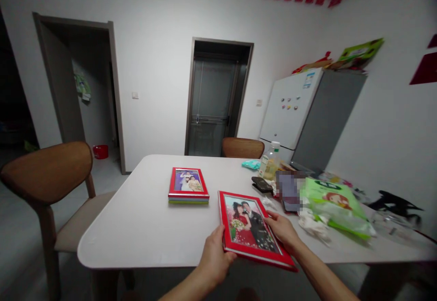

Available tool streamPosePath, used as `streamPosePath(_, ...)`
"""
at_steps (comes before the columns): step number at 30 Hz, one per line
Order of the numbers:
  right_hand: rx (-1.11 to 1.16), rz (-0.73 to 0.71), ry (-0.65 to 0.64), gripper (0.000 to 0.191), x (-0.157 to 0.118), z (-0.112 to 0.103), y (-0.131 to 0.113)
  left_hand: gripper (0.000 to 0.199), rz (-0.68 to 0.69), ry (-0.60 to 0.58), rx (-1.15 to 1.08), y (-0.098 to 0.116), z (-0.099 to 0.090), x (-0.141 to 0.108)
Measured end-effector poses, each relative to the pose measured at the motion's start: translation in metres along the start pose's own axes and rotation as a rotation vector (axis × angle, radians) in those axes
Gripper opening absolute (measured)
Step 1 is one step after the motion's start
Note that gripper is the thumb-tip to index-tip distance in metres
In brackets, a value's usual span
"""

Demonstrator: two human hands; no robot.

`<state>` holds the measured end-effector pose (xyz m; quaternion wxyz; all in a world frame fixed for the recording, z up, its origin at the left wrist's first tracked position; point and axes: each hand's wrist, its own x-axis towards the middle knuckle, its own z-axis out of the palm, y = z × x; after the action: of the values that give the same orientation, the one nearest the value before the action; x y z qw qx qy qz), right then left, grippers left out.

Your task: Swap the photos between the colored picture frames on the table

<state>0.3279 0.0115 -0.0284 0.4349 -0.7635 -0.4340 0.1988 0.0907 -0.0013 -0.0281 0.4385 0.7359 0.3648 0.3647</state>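
Observation:
A red picture frame (242,249) with a photo of two people is held face up over the table's near edge. My left hand (215,256) grips its left side, thumb by the lower left border. On the right side, my right hand (282,231) is closed round the border, with fingers underneath out of sight. To the left, on the white table, lies a small stack of frames; the top one is a red picture frame (172,185) with another photo, and a greenish edge shows below it.
On the table's (143,232) right side are a bottle (271,162), a dark wallet-like item (262,184), a green tissue pack (336,205), and crumpled white tissue (317,228). Brown chairs (48,171) stand at the left and far side. A fridge (293,105) stands behind.

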Motion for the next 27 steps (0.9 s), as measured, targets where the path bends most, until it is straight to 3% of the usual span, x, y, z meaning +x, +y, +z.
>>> streamPosePath(4, -0.353, -0.122, 0.035, 0.033, 0.031, 0.005, 0.007, 0.047, -0.011, -0.003, 0.179, -0.006, 0.006, 0.017)
streamPosePath(11, -0.488, -0.178, 0.062, 0.029, 0.038, 0.015, 0.001, 0.050, 0.007, -0.022, 0.186, -0.009, 0.007, 0.021)
streamPosePath(15, -0.551, -0.277, 0.090, 0.030, 0.034, 0.025, -0.016, 0.052, -0.052, 0.037, 0.129, -0.019, -0.006, 0.021)
streamPosePath(18, -0.563, -0.419, 0.072, 0.032, 0.027, 0.057, -0.045, 0.055, -0.149, 0.163, 0.075, -0.034, -0.030, 0.029)
streamPosePath(24, -0.536, -0.749, -0.086, 0.033, 0.010, 0.153, -0.114, 0.046, -0.343, 0.405, -0.120, -0.061, -0.083, 0.051)
streamPosePath(27, -0.540, -0.817, -0.115, 0.028, 0.007, 0.175, -0.131, 0.044, -0.391, 0.477, -0.274, -0.066, -0.095, 0.052)
